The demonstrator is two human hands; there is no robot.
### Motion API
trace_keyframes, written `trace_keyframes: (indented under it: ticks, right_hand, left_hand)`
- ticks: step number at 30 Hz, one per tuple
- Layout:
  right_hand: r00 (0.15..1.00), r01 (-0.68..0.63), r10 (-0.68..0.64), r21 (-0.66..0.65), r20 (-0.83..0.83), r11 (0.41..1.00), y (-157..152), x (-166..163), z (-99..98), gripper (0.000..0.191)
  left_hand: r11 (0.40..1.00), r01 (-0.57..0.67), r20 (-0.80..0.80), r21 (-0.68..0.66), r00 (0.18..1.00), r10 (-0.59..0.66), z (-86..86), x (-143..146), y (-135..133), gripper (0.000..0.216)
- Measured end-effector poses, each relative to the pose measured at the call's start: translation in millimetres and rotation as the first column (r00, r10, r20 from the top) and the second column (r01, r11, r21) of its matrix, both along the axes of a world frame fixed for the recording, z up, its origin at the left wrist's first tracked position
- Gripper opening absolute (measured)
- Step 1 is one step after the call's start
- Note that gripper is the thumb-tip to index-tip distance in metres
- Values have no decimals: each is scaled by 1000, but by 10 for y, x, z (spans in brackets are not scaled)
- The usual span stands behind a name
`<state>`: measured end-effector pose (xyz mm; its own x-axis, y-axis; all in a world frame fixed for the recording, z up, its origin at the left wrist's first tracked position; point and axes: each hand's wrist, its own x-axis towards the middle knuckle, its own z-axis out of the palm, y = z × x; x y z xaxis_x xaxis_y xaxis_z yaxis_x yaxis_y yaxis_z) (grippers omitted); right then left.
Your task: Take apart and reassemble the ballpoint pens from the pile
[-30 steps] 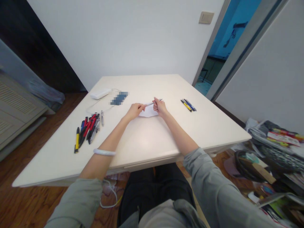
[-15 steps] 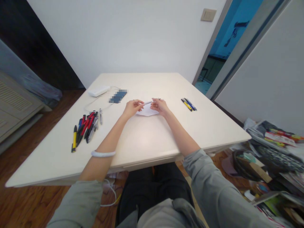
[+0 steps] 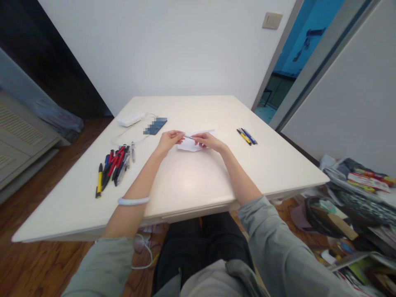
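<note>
My left hand and my right hand meet over the middle of the white table. Between their fingertips is a thin pen, pinched at both ends and lying roughly level. Under the hands lies a small white sheet of paper. A pale bangle is on my left forearm.
A heap of several red, black, blue and yellow pens lies at the left. Three pens lie at the right. A white power bank with a cable and a phone sit at the far left. Clutter fills the floor at the right.
The pen was held up in my right hand with its tip pointing right; now it lies lower, between both hands. My right hand has flattened toward the paper.
</note>
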<state>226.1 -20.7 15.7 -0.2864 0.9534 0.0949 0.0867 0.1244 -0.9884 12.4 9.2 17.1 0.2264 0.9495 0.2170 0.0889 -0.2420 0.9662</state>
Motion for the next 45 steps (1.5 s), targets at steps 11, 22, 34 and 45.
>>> trace_keyframes:
  ticks: [11,22,34,45]
  right_hand:
    - [997,-29,20,128,70,991,43,-19,-19,14]
    - [998,-56,53,84,38,995,17,-38,-39,21]
    - [989,-114,103,94,107,989,-5,-73,-24,18]
    - [976,-177,153,156,154,972,13,-65,-24,30]
  left_hand:
    - [999,-33,0,-5,999,33,3,40,-23,52]
    - [998,61,80,26,995,-62,64,9,-103,56]
    - [1000,-5,-12,16,1000,5,51,21,-92,52]
    - [999,-2,2,43,1000,1,22,9,-97,55]
